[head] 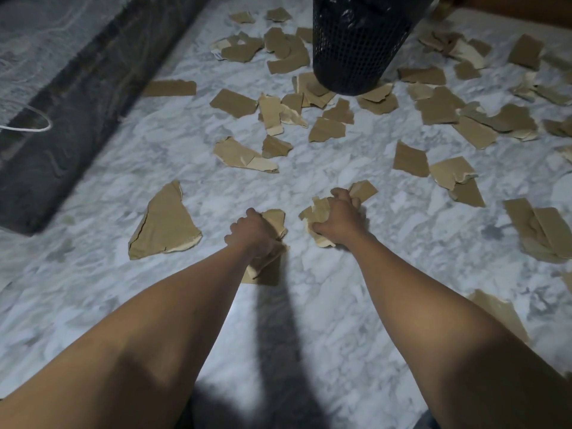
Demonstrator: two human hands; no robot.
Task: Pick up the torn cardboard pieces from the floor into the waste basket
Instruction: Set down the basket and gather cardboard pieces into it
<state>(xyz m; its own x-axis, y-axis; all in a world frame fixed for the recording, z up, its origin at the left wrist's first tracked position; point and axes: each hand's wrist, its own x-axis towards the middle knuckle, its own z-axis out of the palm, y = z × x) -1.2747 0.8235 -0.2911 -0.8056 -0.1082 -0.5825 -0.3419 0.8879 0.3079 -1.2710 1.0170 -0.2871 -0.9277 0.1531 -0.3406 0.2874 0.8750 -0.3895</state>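
left hand (252, 233) and right hand (339, 216) fingers (234, 228) clutch half-hidden cardboard pieces (315, 212); waste basket (356, 48) top cropped.

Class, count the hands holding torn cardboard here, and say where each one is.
2. The left hand grips cardboard at the picture's centre, low over the marble floor; the right hand grips a crumpled bunch just beside it. Pieces inside either grip may be hidden.

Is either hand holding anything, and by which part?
Both are. The left hand grips a clump of torn cardboard around its middle, ends poking out of the fist. The right hand grips a second cardboard clump the same way.
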